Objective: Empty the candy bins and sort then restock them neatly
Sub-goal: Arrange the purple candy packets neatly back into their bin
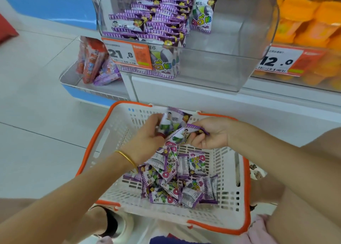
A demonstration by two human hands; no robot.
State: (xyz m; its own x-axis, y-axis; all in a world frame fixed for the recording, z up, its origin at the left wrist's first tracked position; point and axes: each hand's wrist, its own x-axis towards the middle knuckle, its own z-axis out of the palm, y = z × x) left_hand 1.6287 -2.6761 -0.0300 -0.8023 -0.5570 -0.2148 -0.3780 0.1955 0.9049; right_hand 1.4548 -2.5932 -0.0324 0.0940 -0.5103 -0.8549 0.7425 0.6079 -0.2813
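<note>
Left forearm nearest the lens, one thin gold bangle [127, 158] at the wrist. Under both arms: a white plastic shopping basket [217, 226] with an orange rim, sitting on the pale tiled floor [36, 114].

Left grip [147, 135]: fingers curled round a small bundle of purple candy packets [171, 122]; number in the bundle not clear. Right grip [212, 135]: thumb and fingers pinching one purple packet [182, 134] by its striped edge. The two lots touch in the gap between the grips, above the far half of the basket.

Below the grips, on the basket floor: a loose heap of the same packets [177, 181], well over a dozen, overlapping too much for an exact count. Pink "QQ" reads on several; others lie back-up, showing small print I can't read.

Beyond and above the grips: a clear plastic bin [230, 40], its left part filled with neat stacks of purple packets [162, 16], its right part bare. Orange price tag [127, 54] on the bin front reads "21.8".

Right of that, a second tag [282, 62] reads "12.0", fronting orange packs [304, 22]. Far left of the left grip, red and purple packs [92, 63] stand on a low side shelf.
</note>
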